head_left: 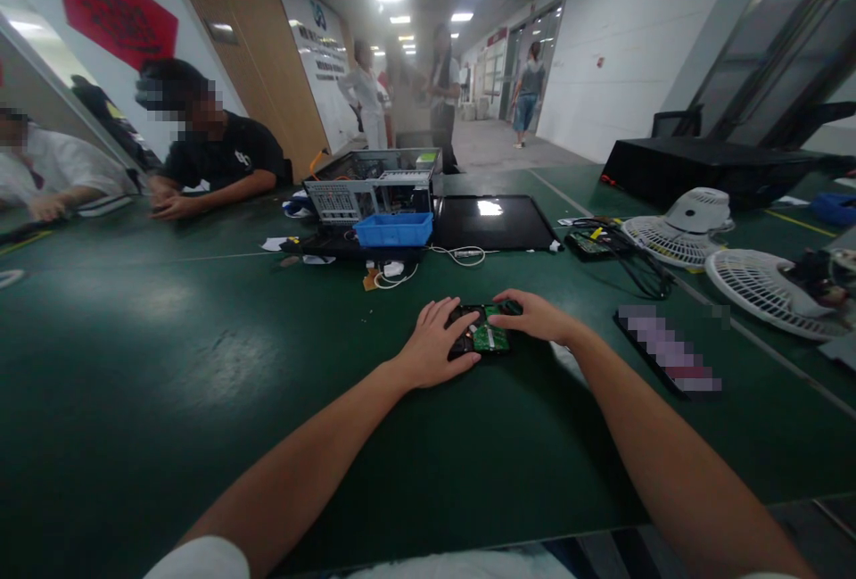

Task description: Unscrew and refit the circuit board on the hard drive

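Observation:
A hard drive (491, 340) with a green circuit board lies flat on the green table in front of me. My left hand (438, 343) grips its left side, thumb along the near edge and fingers reaching over the top. From the right, my right hand (531, 316) reaches the drive's far right corner with thumb and fingers bent. Between those fingers is a small dark thing (512, 306); I cannot make out what it is. The fingers hide part of the drive.
Ahead stand an open computer case (371, 195), a blue bin (393, 229) and a black panel (495, 222). A phone (669, 351), another circuit board (595, 243) with cables and white fan parts (675, 227) lie right. Two people (220, 151) sit at the left.

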A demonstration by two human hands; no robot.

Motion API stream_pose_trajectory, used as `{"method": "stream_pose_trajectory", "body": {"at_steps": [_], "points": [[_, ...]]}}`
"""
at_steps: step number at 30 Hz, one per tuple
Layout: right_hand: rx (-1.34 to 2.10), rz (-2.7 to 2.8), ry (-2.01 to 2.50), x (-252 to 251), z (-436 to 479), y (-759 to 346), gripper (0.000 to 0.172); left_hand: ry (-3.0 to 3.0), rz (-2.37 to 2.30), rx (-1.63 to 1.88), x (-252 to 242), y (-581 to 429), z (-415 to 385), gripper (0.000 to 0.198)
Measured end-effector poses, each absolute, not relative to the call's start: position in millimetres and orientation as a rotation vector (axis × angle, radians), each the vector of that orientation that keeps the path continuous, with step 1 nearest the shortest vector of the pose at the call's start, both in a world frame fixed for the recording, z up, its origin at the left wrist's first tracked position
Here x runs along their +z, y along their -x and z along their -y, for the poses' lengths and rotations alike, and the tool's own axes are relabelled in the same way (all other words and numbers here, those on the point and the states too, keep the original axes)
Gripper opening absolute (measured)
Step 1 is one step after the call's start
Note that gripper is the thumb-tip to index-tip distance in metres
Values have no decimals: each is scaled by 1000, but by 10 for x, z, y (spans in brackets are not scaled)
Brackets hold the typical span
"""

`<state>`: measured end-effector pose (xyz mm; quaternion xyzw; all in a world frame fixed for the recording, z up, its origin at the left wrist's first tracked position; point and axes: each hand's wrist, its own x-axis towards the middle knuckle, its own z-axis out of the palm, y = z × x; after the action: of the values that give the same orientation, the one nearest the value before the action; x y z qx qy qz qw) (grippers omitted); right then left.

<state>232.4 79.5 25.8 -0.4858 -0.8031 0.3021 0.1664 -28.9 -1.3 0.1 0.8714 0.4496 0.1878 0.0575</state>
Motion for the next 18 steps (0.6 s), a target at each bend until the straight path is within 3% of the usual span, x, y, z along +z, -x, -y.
{"method": "stream_pose_trajectory", "body": {"at_steps": [7,13,18], "points": [[722,2367,1366,196,-825,-2295,53,-2804,-1187,542,121,286,74,53],[712,2295,1401,144,-826,-2211,50,-2785,-1159,756,93,188,89,34],[710,2295,1371,136,-815,-2214,48,-2610,-1516,842,213,425,-134,26]]}}
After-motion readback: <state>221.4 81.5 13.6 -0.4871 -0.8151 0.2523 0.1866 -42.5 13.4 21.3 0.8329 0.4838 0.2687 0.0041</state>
